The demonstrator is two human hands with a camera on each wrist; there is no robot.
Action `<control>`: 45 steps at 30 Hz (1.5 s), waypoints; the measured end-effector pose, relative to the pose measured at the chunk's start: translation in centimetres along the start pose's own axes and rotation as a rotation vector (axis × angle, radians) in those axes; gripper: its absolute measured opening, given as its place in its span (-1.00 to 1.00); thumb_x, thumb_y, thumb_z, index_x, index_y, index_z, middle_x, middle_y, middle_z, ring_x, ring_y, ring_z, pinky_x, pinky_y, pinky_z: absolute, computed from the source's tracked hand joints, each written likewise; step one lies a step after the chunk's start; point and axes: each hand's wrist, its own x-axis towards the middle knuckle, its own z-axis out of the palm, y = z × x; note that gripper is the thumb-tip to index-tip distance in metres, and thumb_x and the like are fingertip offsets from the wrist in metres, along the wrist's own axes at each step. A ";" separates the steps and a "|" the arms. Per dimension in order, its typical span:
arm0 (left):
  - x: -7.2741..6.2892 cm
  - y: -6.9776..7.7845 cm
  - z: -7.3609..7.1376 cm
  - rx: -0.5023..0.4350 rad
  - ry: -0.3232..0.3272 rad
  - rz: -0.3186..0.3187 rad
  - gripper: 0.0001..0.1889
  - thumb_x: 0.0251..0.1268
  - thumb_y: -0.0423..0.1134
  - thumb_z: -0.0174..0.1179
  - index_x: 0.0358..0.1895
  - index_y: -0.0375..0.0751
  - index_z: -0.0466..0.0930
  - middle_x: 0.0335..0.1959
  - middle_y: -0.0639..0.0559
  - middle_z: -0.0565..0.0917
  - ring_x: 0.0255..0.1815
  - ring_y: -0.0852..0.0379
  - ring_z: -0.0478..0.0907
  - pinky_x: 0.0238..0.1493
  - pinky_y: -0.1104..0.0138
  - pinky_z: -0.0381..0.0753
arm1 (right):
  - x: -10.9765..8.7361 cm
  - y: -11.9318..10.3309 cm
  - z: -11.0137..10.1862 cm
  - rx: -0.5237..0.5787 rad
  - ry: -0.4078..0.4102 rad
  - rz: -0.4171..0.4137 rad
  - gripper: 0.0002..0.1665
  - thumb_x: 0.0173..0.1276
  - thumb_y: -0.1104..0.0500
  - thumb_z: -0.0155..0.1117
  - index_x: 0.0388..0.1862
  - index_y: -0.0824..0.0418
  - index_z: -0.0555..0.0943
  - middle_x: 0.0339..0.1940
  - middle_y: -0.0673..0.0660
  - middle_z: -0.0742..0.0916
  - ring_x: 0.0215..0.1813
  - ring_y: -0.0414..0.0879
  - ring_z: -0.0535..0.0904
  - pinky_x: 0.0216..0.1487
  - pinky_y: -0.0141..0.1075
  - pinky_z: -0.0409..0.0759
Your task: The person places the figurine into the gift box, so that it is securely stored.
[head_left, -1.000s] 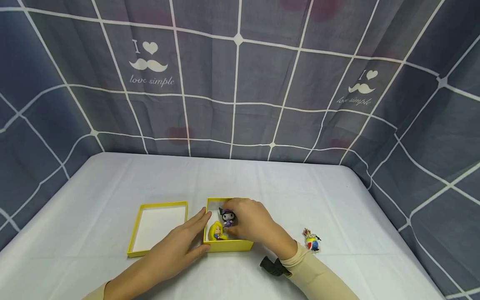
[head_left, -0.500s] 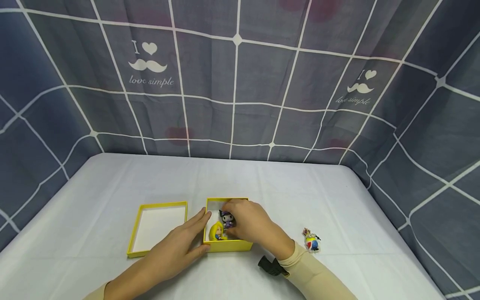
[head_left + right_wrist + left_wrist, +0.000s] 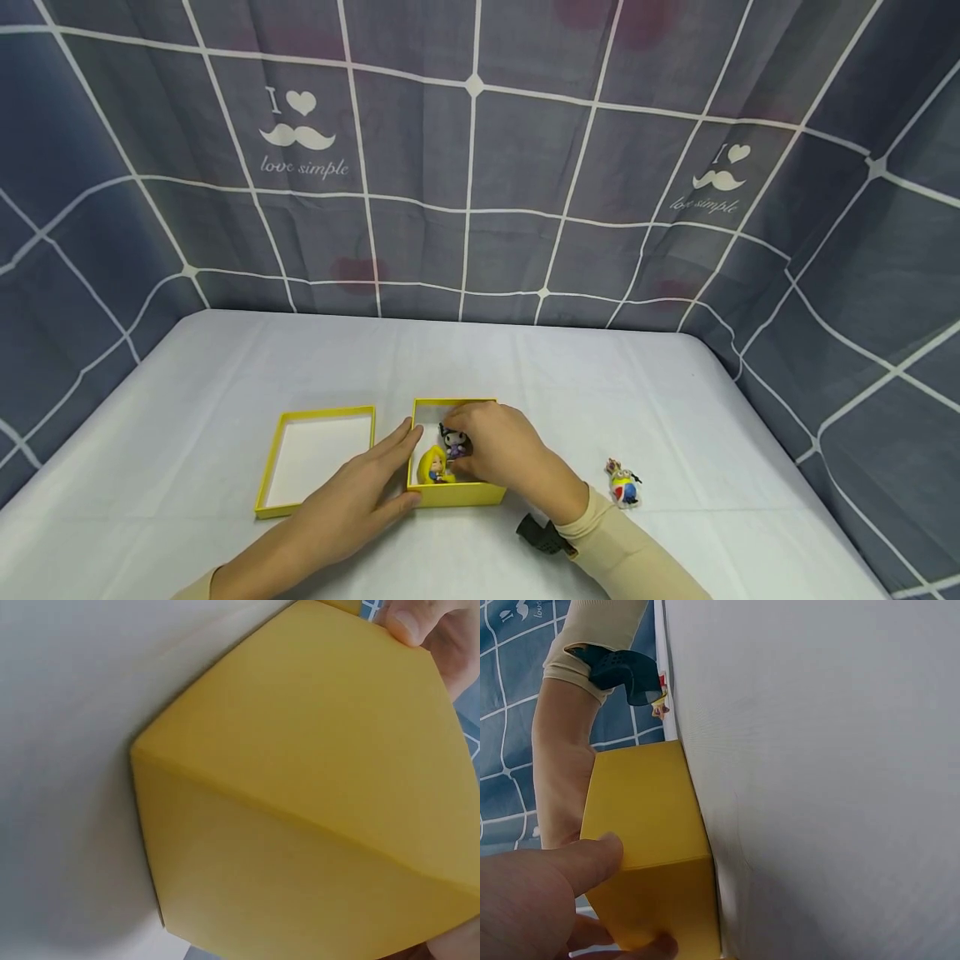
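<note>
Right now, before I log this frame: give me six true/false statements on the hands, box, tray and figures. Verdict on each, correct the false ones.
1. The left hand touches the yellow box. True.
2. The shallow yellow tray is on the right side of the box. False: it is on the left side.
3. The right hand is partly inside the box, at the dark-hooded figure. True.
4. The yellow-haired figure is outside the box. False: it is inside.
5. The yellow, red and blue figure is on the white cloth, right of the box. True.
6. The box is covered. False: its top is open.
</note>
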 end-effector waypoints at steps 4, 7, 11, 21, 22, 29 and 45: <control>0.0 0.0 0.0 0.000 -0.002 0.002 -0.20 0.30 -0.05 0.30 0.50 -0.26 0.15 0.51 -0.21 0.12 0.43 -0.09 0.22 0.31 0.06 0.35 | -0.1 0.0 -0.1 -0.060 -0.001 -0.017 -0.39 0.00 -0.06 0.61 0.07 0.08 0.71 0.03 -0.10 0.72 0.08 -0.19 0.62 0.00 -0.25 0.64; 0.1 0.0 0.0 0.003 -0.001 0.004 -0.20 0.29 -0.05 0.30 0.51 -0.25 0.15 0.51 -0.21 0.13 0.42 -0.08 0.22 0.31 0.06 0.35 | -0.1 -0.1 -0.1 -0.112 -0.005 -0.032 -0.41 0.03 -0.10 0.59 0.05 0.06 0.71 0.03 -0.10 0.72 0.05 -0.19 0.63 -0.05 -0.25 0.66; 0.1 0.0 0.0 0.005 0.002 0.007 -0.19 0.29 -0.04 0.30 0.51 -0.24 0.14 0.51 -0.21 0.13 0.42 -0.07 0.22 0.31 0.07 0.36 | -0.2 0.0 -0.3 -0.150 -0.008 -0.044 -0.42 0.03 -0.12 0.59 0.04 0.05 0.72 0.03 -0.11 0.72 0.03 -0.19 0.64 -0.08 -0.26 0.67; 0.2 0.1 0.1 0.015 0.010 0.012 -0.20 0.29 -0.05 0.31 0.49 -0.28 0.17 0.50 -0.23 0.14 0.42 -0.08 0.22 0.32 0.06 0.34 | -0.3 0.4 -0.6 -0.129 -0.013 -0.043 -0.41 0.02 -0.10 0.59 0.06 0.04 0.71 0.02 -0.12 0.72 0.04 -0.20 0.63 -0.04 -0.27 0.65; 0.2 0.2 0.1 0.015 0.011 0.013 -0.20 0.29 -0.06 0.31 0.49 -0.28 0.17 0.50 -0.24 0.15 0.43 -0.09 0.22 0.32 0.06 0.34 | -0.3 0.4 -0.6 -0.125 -0.014 -0.043 -0.41 0.03 -0.10 0.59 0.06 0.05 0.71 0.03 -0.12 0.72 0.05 -0.19 0.63 -0.03 -0.26 0.65; 0.2 0.2 0.1 0.016 0.012 0.009 -0.20 0.28 -0.06 0.31 0.50 -0.25 0.15 0.50 -0.25 0.15 0.43 -0.10 0.22 0.32 0.05 0.33 | -0.5 0.5 -0.7 -0.101 -0.024 -0.043 -0.41 0.06 -0.07 0.57 0.10 0.07 0.69 0.08 -0.09 0.70 0.12 -0.17 0.60 0.04 -0.24 0.63; 0.0 0.0 0.3 0.018 0.008 -0.020 -0.18 0.27 -0.04 0.32 0.51 -0.23 0.15 0.51 -0.19 0.15 0.43 -0.05 0.22 0.32 0.07 0.34 | -1.3 1.4 -0.9 0.064 0.037 -0.119 -0.42 0.15 -0.02 0.51 0.14 0.14 0.65 0.12 -0.08 0.68 0.16 -0.19 0.56 0.17 -0.27 0.54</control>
